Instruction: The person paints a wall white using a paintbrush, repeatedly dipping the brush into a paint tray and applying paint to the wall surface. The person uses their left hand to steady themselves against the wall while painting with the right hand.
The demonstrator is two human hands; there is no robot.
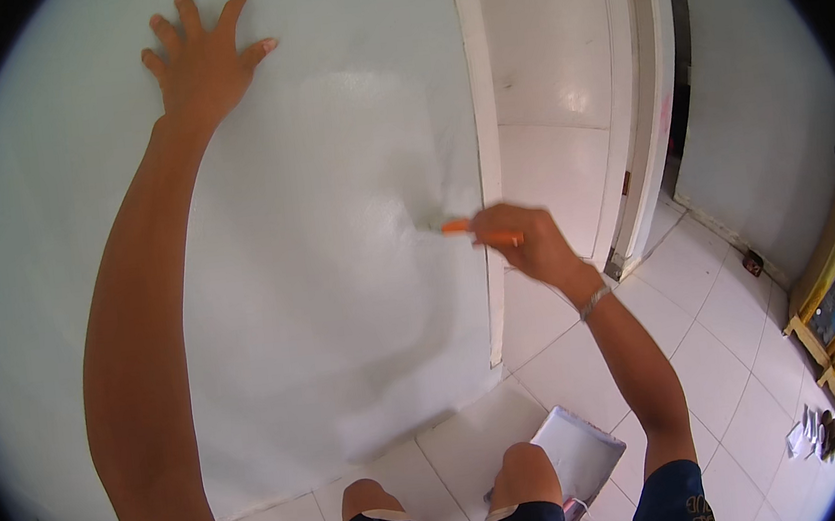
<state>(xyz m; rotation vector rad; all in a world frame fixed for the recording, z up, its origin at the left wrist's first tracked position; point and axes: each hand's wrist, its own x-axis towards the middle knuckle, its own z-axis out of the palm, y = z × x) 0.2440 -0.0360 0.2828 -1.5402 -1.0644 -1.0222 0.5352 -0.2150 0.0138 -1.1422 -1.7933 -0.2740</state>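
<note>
My left hand (199, 67) is spread flat against a pale grey-blue wall (298, 272), its fingers apart. In my right hand (525, 239) is the orange handle of a paintbrush (457, 226). The brush's bristle end, blurred, is at the wall near its right edge; whether it touches cannot be told. A soft shadow of the hand and arm falls on the wall below. Glossy patches show on the wall around the brush.
A paint tray (578, 445) lies on the white tiled floor (699, 369) beside my right knee. Right of the wall stand a white door (549, 97) and its frame. A yellow-edged cabinet (834, 281) and several small items (815, 433) are at the far right.
</note>
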